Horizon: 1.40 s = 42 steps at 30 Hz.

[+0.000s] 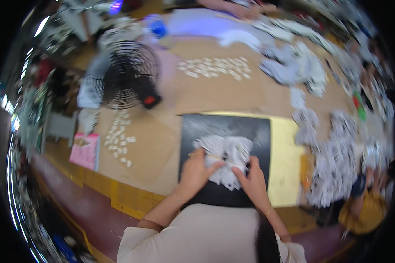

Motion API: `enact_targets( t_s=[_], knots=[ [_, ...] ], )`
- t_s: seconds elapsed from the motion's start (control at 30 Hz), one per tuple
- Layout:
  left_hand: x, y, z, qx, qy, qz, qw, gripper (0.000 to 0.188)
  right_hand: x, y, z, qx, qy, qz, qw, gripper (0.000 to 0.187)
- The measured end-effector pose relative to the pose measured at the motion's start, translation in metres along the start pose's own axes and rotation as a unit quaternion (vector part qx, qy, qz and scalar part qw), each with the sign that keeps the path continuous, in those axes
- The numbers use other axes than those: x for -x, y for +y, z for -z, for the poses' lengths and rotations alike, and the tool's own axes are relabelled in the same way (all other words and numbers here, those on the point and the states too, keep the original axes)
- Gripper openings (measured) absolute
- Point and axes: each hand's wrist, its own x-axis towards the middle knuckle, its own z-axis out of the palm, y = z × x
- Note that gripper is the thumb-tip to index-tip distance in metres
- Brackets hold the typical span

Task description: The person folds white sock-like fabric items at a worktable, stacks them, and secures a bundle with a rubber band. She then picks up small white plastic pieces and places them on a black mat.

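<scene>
Two bundles of white fabric pieces lie side by side on a black mat (pixel 193 131). My left hand (pixel 198 173) is closed around the left white bundle (pixel 212 146), its thumb pressed over the front. Around the right white bundle (pixel 238 151) my right hand (pixel 253 180) is closed in the same way, thumb on top. The thumbs nearly meet between the bundles. Each bundle seems to have a thin band across its middle, though blur hides the detail. My fingertips behind the bundles are partly hidden.
A black caged fan (pixel 125 72) stands at left, above a pink box (pixel 85 151). Small white pieces (pixel 215 66) lie on brown board beyond the mat. Yellow sheet (pixel 285 162) and heaped white bundles (pixel 333 166) are at right. Another person's hands (pixel 245 11) rest at the far edge.
</scene>
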Motion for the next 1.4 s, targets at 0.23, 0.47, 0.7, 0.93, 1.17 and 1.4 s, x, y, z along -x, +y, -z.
enact_targets(
  t_s=[0.23,0.47,0.7,0.93,1.17,1.4],
  knots=[
    [-0.009,-0.04,-0.001,0.327,-0.102,0.062,0.937,0.053,0.0,0.013,-0.018,-0.338,-0.001,0.021,0.941,0.053],
    [-0.007,-0.021,0.013,0.656,-0.127,0.124,0.733,0.046,-0.014,0.001,0.007,-0.472,0.097,0.059,0.874,0.07],
    [-0.01,0.01,-0.015,0.654,-0.163,0.122,0.729,0.041,-0.014,0.005,-0.004,-0.4,0.081,0.024,0.913,0.057],
    [-0.005,0.018,-0.006,0.647,-0.119,0.084,0.748,0.041,-0.011,-0.001,0.011,-0.432,0.078,0.034,0.898,0.056],
    [0.002,0.025,-0.014,0.599,-0.113,0.06,0.79,0.04,0.0,-0.006,0.011,-0.399,0.088,0.047,0.912,0.058],
    [0.001,0.031,-0.009,0.617,-0.131,0.066,0.773,0.042,-0.001,-0.002,0.011,-0.403,0.08,0.052,0.91,0.057]
  ],
)
